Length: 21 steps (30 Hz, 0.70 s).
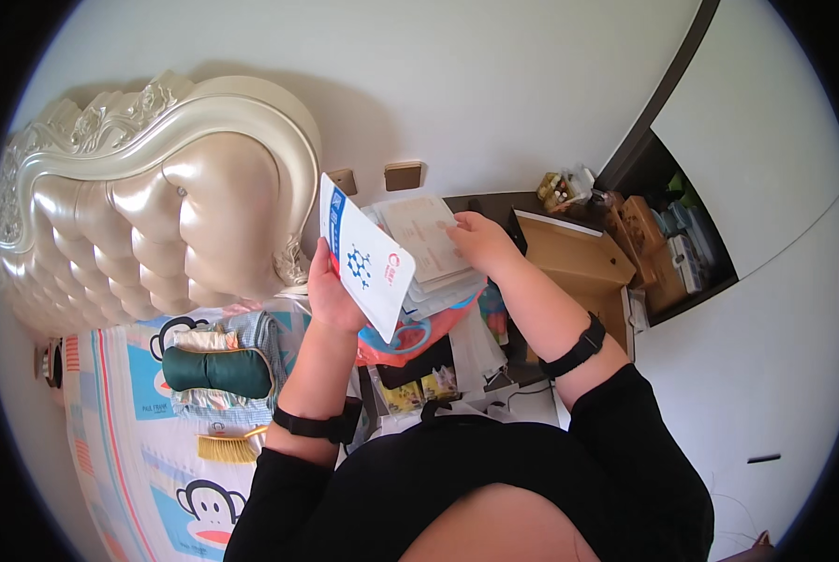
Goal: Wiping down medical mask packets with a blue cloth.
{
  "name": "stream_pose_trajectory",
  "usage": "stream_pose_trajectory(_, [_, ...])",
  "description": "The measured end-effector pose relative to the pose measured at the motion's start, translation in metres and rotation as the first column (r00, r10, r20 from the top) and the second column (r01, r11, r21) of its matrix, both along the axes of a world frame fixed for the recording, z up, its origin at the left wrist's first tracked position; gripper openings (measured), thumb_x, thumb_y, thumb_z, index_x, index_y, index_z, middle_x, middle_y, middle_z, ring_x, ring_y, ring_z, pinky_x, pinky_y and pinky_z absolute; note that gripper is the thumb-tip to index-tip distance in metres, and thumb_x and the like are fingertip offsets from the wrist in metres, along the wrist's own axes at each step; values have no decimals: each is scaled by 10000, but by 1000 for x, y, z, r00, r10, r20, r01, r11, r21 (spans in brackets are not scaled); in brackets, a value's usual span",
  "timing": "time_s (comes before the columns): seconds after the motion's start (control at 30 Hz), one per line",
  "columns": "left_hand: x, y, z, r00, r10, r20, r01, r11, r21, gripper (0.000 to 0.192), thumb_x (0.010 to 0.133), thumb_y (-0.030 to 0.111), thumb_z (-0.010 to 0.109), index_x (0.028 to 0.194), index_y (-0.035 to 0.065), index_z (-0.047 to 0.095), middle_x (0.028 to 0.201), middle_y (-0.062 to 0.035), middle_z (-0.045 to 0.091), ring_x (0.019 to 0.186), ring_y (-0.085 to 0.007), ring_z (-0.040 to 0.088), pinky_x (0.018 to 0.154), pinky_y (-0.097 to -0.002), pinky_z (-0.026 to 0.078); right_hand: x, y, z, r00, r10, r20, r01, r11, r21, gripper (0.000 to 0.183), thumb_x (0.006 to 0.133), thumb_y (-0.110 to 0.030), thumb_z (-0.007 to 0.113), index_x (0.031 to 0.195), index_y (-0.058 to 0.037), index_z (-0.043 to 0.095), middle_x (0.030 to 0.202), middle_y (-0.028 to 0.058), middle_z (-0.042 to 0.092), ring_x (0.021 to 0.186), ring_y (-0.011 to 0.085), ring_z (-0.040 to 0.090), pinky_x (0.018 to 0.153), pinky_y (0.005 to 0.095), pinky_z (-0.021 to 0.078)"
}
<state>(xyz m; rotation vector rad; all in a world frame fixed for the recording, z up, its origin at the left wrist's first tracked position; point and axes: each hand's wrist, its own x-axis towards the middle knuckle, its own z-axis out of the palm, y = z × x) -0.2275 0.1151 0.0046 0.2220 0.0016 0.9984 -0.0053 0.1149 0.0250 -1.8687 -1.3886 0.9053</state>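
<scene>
My left hand (333,291) grips a flat white packet (367,260) by its lower left side. The packet is tilted and bears a blue molecule print and red writing. My right hand (486,244) touches the right side of a stack of flat pale packets or papers (419,235); its thumb is hidden, so I cannot tell whether it grips them. Below the stack are a red plastic bag (398,353) and a light-blue looped object (414,337), partly hidden by the white packet.
An open cardboard box (567,249) stands right of the stack on a dark surface, with a small basket of bottles (554,191) behind it. An open cabinet niche (686,246) holds boxes. To the left are a tufted headboard (216,211), a green pillow (216,372) and a bed brush (226,448).
</scene>
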Motion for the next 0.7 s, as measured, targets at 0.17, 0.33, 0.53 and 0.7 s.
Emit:
stream_pose_trajectory(0.17, [-2,0,-3,1000,13,13,-12,998,-55,690,901,504,264,1369,3,192,1377,-228,280,1256,-440,262,1044,-522,210,-9,-6,14,992,-13,126,13,1000,0,478,800,-303,541,1191,-30,502,1048,149,601,995,271,568,850,341,431])
stream_pose_trajectory(0.33, [-2,1,-3,1000,-7,24,8,999,-47,688,899,508,265,1356,-4,230,1360,-233,306,1245,-442,280,1041,-524,214,-3,4,2,985,-89,146,97,994,-43,484,709,-309,595,1157,-129,556,1028,76,620,988,234,575,837,342,434])
stream_pose_trajectory(0.53, [-5,0,-5,1000,8,6,-7,997,-73,675,897,510,269,1330,-8,292,1315,-230,372,1203,-426,355,1020,-525,250,-9,2,18,971,-73,228,89,994,-61,429,668,-278,603,1081,-163,613,923,18,648,897,187,609,806,323,434])
stream_pose_trajectory(0.7, [-4,-1,-4,999,35,21,-33,995,-92,663,899,499,275,1313,-18,320,1270,-227,426,1161,-420,407,1003,-525,274,-10,0,20,998,-40,41,39,999,25,381,684,-227,592,1043,-98,611,897,58,642,840,204,617,781,327,451])
